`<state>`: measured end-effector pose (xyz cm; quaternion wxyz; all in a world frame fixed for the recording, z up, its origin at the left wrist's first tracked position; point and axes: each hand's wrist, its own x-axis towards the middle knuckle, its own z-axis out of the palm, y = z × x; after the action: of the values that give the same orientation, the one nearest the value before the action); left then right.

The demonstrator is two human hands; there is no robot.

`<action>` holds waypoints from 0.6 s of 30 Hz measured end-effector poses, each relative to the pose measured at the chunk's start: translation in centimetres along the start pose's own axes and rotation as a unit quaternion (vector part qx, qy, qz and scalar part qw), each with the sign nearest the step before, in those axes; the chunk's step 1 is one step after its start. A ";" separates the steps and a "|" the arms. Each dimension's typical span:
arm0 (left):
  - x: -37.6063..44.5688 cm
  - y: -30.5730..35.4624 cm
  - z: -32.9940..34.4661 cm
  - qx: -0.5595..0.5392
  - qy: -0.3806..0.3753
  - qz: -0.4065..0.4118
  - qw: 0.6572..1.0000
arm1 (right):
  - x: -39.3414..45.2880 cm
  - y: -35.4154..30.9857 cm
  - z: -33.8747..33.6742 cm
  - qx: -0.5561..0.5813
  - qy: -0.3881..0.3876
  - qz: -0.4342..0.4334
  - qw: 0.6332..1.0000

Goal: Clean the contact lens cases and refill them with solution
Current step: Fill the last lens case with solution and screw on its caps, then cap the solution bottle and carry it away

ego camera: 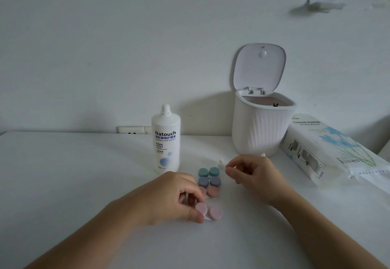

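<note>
Several contact lens cases lie in a column on the white table (pixel 84 184): a green case (pixel 208 172), a blue-purple case (pixel 209 182), a brownish-pink case (pixel 212 191) and, nearest me, a pink-lilac case (pixel 214 213). My left hand (pixel 168 197) pinches the left cap of the pink-lilac case between thumb and fingers. My right hand (pixel 251 174) hovers to the right of the cases with fingers loosely curled and nothing visible in them. The solution bottle (pixel 166 140) stands uncapped behind the cases. Its small white cap (pixel 220 162) lies on the table.
A white mini bin (pixel 261 129) with its lid up stands at the back right. A pack of tissue paper (pixel 329 150) lies to its right. A wall socket (pixel 133 130) sits behind the table edge.
</note>
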<state>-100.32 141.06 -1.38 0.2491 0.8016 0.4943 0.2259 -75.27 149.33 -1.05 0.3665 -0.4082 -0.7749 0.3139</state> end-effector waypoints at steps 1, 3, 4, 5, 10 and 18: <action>0.0 0.0 0.0 0.014 -0.004 0.000 1.000 | 0.2 0.2 0.1 -0.009 0.015 0.005 1.000; -0.1 0.0 -0.1 0.044 -0.006 -0.005 0.999 | 0.7 0.6 0.3 -0.054 0.030 0.005 0.998; -0.1 0.0 -0.2 0.061 -0.003 -0.007 0.998 | 1.0 0.7 0.3 -0.088 0.032 0.004 0.996; -0.2 0.1 -0.2 0.078 0.003 -0.008 0.997 | 1.3 0.8 0.3 -0.129 0.032 0.003 0.991; -0.6 0.1 -1.2 0.048 0.145 0.039 0.988 | 3.6 0.0 -0.2 -0.273 -0.064 0.034 0.959; 0.0 -1.2 -2.6 -0.032 0.545 0.036 0.837 | 6.1 -1.1 0.4 -0.366 -0.175 0.006 0.914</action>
<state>-102.68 141.96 -0.12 -0.0436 0.5576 0.5136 0.6507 -78.49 153.98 1.54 0.0483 -0.4572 -0.8847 0.0774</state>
